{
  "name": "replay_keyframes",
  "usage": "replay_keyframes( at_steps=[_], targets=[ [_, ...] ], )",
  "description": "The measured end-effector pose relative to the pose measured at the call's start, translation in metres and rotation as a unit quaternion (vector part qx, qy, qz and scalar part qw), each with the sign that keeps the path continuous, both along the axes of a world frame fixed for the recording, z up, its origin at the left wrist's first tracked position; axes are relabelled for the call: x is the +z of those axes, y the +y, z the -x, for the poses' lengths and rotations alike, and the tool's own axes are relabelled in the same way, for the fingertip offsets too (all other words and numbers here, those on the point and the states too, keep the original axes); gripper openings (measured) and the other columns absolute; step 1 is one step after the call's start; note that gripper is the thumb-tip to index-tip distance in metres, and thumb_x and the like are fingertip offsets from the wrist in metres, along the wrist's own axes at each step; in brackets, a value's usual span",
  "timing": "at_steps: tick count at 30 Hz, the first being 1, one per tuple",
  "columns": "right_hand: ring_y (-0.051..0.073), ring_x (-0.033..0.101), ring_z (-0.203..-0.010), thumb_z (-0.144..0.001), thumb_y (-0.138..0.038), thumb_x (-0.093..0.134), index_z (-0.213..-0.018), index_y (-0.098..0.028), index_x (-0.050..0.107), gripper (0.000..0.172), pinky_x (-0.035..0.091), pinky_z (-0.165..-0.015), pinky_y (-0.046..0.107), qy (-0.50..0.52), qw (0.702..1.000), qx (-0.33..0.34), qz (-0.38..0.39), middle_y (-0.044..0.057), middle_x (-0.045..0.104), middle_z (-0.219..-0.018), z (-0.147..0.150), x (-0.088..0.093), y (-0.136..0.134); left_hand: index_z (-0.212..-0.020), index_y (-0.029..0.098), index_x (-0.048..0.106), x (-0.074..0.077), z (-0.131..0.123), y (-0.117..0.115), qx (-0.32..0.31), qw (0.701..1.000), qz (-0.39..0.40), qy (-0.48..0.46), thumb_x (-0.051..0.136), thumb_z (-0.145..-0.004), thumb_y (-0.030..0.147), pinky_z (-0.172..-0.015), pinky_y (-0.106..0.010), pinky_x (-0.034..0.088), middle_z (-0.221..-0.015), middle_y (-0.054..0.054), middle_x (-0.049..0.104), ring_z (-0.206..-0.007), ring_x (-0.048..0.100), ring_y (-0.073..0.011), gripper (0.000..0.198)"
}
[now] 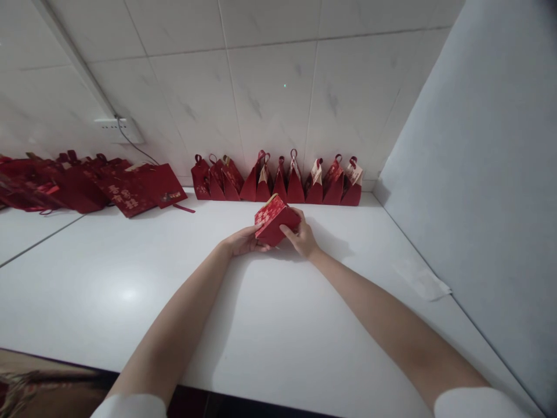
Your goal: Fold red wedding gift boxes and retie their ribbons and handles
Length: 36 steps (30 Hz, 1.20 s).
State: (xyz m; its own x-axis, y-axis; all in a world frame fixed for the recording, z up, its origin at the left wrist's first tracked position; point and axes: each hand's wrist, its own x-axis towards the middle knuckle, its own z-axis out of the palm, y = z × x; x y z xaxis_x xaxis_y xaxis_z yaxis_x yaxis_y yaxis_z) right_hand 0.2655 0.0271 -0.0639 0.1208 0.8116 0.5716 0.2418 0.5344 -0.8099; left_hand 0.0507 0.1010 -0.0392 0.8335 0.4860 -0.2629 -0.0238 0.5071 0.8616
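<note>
A small red gift box [273, 223] with a pale printed pattern is held tilted above the white table, between both hands. My left hand [247, 240] grips its left side and underside, with the thumb on the near edge. At the right side, my right hand [301, 235] is closed round the box, its thumb pressed on the plain red face. Some fingers of both hands are hidden behind or under the box. Just behind it, a row of similar red gift boxes [296, 188] with ribbon loops on top stands along the wall.
Flat red box blanks [126, 191] with ribbons lie piled at the back left. A socket strip [119, 130] with a cable is on the tiled wall. A grey panel [483, 174] bounds the white table [278, 325] on the right, near a whitish strip [424, 281].
</note>
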Motion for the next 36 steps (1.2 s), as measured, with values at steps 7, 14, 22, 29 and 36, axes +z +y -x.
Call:
replay_keyframes(
  at_steps=[7,14,22,29,36],
  targets=[
    [0.028,0.065,-0.109,-0.089,-0.043,0.061,-0.152,-0.027,0.025,0.074,0.057,-0.087,0.043,-0.142,0.984,-0.052,-0.093,0.014,0.047,-0.149,0.0,0.008,-0.01,-0.135,0.019,0.054,-0.001,-0.011,-0.006,0.071,0.994,-0.062,-0.055,0.061,-0.093,0.032,-0.096,-0.039,0.05,-0.117,-0.014,0.069,-0.102,0.069,-0.0243,0.045],
    [0.022,0.07,-0.081,-0.098,-0.046,0.046,-0.122,-0.023,0.057,0.035,0.053,-0.081,0.037,-0.241,0.968,0.045,-0.058,0.005,0.074,-0.09,-0.003,0.009,-0.017,-0.119,0.015,0.065,-0.004,-0.015,0.002,0.214,0.968,-0.069,-0.114,0.045,-0.089,0.068,-0.094,-0.043,0.049,-0.107,-0.012,0.072,-0.102,0.067,-0.0303,0.064],
    [0.024,0.065,-0.11,-0.093,-0.055,0.053,-0.139,-0.024,0.042,0.057,0.053,-0.089,0.039,-0.215,0.974,0.067,-0.019,0.013,0.062,-0.13,-0.007,0.007,-0.011,-0.127,0.016,0.061,-0.006,-0.011,0.007,0.223,0.965,-0.102,-0.091,0.041,-0.089,0.072,-0.101,-0.042,0.043,-0.121,-0.013,0.067,-0.114,0.061,-0.0301,0.071],
    [0.033,0.027,-0.148,-0.068,-0.053,0.082,-0.155,-0.031,-0.016,0.133,0.032,-0.115,0.057,-0.143,0.978,0.152,0.014,0.018,0.017,-0.162,0.006,-0.002,-0.006,-0.133,0.021,0.053,-0.006,-0.013,0.003,0.235,0.961,-0.135,-0.057,0.077,-0.076,0.027,-0.106,-0.039,0.043,-0.14,-0.011,0.055,-0.118,0.061,-0.023,0.062],
    [0.035,0.032,-0.143,-0.062,-0.053,0.085,-0.156,-0.03,-0.009,0.135,0.051,-0.102,0.052,-0.1,0.992,0.046,-0.068,0.018,0.025,-0.154,0.01,0.008,-0.012,-0.119,0.007,0.063,0.003,-0.01,-0.008,0.154,0.986,-0.038,-0.051,0.055,-0.089,0.056,-0.095,-0.039,0.051,-0.12,-0.02,0.068,-0.106,0.068,-0.0295,0.058]
  ],
)
